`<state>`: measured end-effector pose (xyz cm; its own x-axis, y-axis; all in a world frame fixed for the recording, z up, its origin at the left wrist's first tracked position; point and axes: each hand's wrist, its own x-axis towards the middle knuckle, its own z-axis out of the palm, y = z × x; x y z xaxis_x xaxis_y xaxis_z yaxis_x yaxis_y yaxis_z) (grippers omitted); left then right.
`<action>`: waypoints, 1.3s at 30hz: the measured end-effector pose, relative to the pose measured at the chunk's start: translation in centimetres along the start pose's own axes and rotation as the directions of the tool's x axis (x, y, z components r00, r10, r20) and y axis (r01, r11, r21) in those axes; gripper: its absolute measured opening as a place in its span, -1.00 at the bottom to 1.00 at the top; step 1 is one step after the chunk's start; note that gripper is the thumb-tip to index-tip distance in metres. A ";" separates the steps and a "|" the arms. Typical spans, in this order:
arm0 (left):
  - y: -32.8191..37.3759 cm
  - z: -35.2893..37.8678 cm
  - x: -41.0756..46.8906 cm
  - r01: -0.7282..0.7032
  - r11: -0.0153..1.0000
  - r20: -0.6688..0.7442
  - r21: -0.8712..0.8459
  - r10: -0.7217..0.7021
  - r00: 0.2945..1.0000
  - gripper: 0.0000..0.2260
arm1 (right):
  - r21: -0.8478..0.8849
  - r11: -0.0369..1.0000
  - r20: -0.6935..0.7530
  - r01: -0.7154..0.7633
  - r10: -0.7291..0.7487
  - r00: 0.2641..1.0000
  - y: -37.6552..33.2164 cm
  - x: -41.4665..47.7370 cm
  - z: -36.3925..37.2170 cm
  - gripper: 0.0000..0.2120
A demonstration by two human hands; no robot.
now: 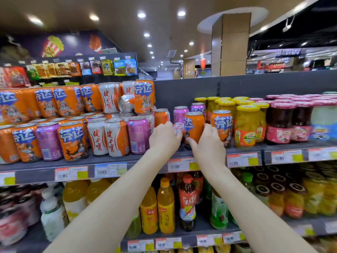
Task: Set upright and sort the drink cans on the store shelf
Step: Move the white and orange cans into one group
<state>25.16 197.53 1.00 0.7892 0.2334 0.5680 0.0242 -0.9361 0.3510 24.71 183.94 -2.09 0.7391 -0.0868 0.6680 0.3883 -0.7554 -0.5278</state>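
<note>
Two hands work mid-shelf: the left hand (165, 136) curls its fingers around a small white-and-red metal can (178, 127), the right hand (209, 141) clamps a tall orange metal can (193, 125). Far left, one silver can (127, 103) lies tipped (colours mixed too), so lots remains.

Both arms reaching to the shelf (116, 162), left hand (164, 136) on a white can (178, 127) (mostly hidden), right hand (209, 141) gripping an upright orange can (193, 125), jars (249, 125) alongside
</note>
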 end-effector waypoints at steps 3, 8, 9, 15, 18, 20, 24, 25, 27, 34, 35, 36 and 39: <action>0.2 -0.2 0.0 0.023 1.000 0.005 0.010 -0.023 1.000 -0.64 | 0.012 1.000 -0.020 0.006 -0.006 1.000 0.0 -0.1 0.1 -0.40; 0.5 -1.0 -0.9 -0.002 0.995 0.003 0.100 0.002 1.000 -0.57 | 0.044 0.999 -0.065 0.008 -0.005 0.998 0.2 0.1 0.3 -0.44; 0.5 -1.2 -1.1 -0.004 0.994 0.005 0.110 0.004 1.000 -0.57 | 0.063 0.998 -0.072 0.003 0.002 0.997 0.2 0.2 0.4 -0.46; 0.3 -2.6 -2.1 0.019 0.993 0.068 0.119 -0.027 0.997 -0.54 | 0.147 0.985 -0.115 0.094 -0.077 0.990 0.0 -0.5 1.1 -0.80; -0.1 -3.0 -2.4 0.035 0.998 0.094 0.044 -0.039 0.995 -0.53 | 0.163 0.978 -0.062 0.130 -0.121 0.991 -0.5 -1.4 1.4 -0.86; -0.4 -3.3 -2.8 0.062 0.996 0.085 -0.061 -0.057 0.995 -0.55 | 0.054 0.992 0.021 0.115 -0.117 0.993 -0.9 -1.5 1.8 -0.77; -1.5 -3.5 -3.7 0.069 0.973 0.032 -0.220 -0.064 0.997 -0.58 | -0.044 0.999 0.203 0.027 -0.017 0.979 -2.3 -0.9 1.4 -0.62; -1.8 -3.5 -3.9 0.064 0.968 0.015 -0.242 -0.062 0.998 -0.58 | -0.025 1.000 0.234 0.005 0.001 0.972 -2.7 -0.8 1.2 -0.61; -2.2 -3.5 -4.4 0.046 0.955 -0.021 -0.294 -0.054 0.998 -0.61 | 0.021 0.999 0.278 -0.030 0.023 0.960 -3.4 -0.8 1.2 -0.63; -3.6 -3.6 -6.2 0.005 0.888 -0.080 -0.459 -0.047 0.996 -0.84 | 0.436 0.885 0.298 -0.165 0.031 0.954 -4.1 -0.7 1.0 -0.67; -3.8 -3.5 -6.2 0.000 0.892 -0.082 -0.452 -0.042 0.996 -0.85 | 0.484 0.859 0.301 -0.170 0.018 0.953 -4.2 -0.6 0.9 -0.63; -4.0 -3.4 -6.3 -0.007 0.901 -0.087 -0.434 -0.034 0.996 -0.85 | 0.516 0.840 0.303 -0.167 0.004 0.953 -4.2 -0.4 0.8 -0.61; -4.5 -2.9 -6.6 -0.009 0.930 -0.092 -0.368 -0.027 0.995 -0.82 | 0.576 0.801 0.292 -0.159 -0.020 0.956 -4.2 -0.1 0.9 -0.60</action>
<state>18.05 200.99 -2.20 0.7288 0.2818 0.6240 -0.2100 -0.7755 0.5954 23.51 187.71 -0.47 0.8597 0.1216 0.4962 0.5108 -0.2172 -0.8318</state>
